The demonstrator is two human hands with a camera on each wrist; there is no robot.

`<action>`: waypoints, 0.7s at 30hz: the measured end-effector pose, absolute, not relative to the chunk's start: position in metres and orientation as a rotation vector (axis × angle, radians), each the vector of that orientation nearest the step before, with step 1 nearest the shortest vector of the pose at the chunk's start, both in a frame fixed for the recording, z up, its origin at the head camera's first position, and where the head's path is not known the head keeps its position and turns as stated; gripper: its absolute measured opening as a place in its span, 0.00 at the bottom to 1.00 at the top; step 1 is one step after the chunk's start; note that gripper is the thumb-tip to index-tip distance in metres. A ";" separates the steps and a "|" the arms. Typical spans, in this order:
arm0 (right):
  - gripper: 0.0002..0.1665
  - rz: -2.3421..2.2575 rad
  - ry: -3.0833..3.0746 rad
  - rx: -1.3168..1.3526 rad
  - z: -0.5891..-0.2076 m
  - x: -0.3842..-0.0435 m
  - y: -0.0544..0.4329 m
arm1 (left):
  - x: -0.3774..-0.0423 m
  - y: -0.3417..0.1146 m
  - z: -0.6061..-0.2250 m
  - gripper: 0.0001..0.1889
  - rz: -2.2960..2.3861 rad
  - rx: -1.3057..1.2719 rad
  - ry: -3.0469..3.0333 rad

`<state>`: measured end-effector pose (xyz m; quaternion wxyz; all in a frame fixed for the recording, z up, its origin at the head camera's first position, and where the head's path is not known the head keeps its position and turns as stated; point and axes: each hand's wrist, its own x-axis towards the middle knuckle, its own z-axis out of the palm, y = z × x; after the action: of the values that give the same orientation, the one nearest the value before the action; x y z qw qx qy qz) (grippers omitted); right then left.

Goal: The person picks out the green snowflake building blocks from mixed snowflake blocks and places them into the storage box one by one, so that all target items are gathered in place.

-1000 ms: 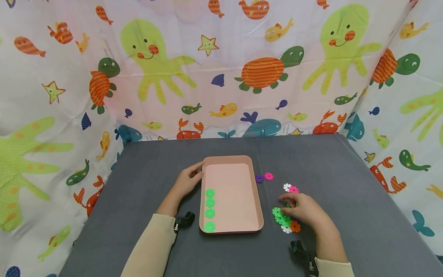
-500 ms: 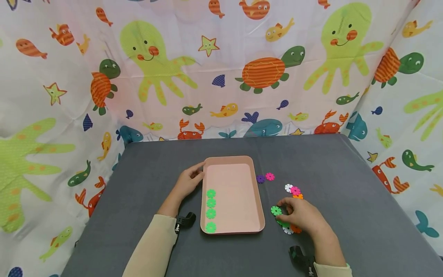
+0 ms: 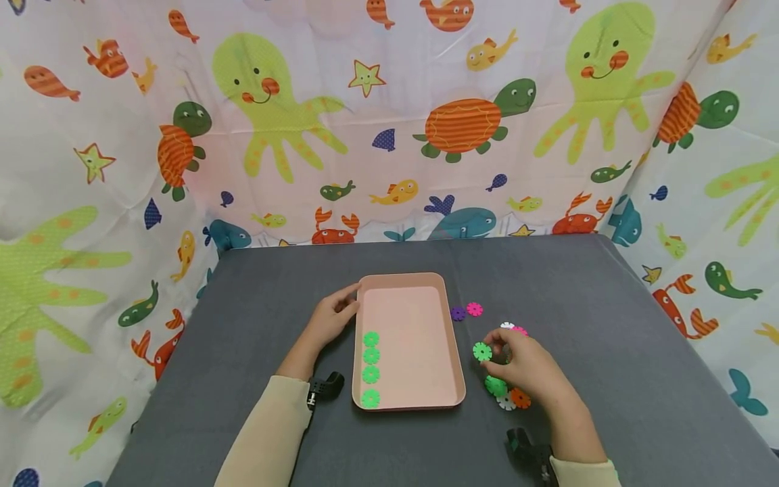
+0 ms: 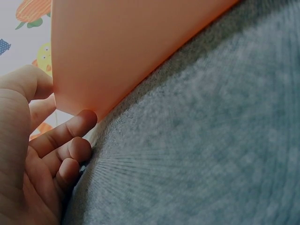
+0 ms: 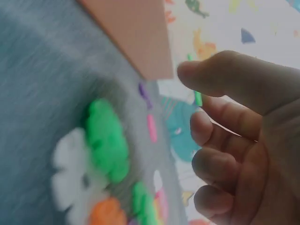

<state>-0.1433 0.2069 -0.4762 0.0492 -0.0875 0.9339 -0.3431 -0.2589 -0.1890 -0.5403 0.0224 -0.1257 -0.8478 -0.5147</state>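
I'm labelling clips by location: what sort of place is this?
Perhaps a curtained-off play corner: sea-animal curtains behind a grey table that bears a pink tray and colourful notched discs.

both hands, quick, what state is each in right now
Left hand: open, touching the left side of the tray.
Right hand: closed, pinching a green flower-shaped disc.

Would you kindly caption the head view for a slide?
Left hand touching the pink tray; green disc in the right hand's grip.
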 end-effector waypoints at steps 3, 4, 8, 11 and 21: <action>0.18 -1.097 2.872 -0.287 -0.466 -0.149 0.200 | -0.258 -0.189 -0.540 0.23 -1.594 -0.384 -2.625; 0.18 -1.111 2.885 -0.301 -0.462 -0.151 0.197 | -0.258 -0.189 -0.540 0.23 -1.594 -0.384 -2.625; 0.18 -1.177 2.906 -0.342 -0.442 -0.163 0.181 | -0.258 -0.189 -0.539 0.24 -1.593 -0.378 -2.623; 0.18 -1.224 2.888 -0.364 -0.429 -0.174 0.166 | -0.258 -0.190 -0.540 0.24 -1.587 -0.374 -2.627; 0.16 -1.196 2.851 -0.536 -0.417 -0.213 0.102 | -0.259 -0.191 -0.539 0.23 -1.601 -0.383 -2.625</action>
<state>-0.2125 0.1022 -0.4168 0.0018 -0.1708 0.9086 -0.3810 -0.2590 -0.1908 -0.5388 0.0215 -0.1237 -0.8470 -0.5165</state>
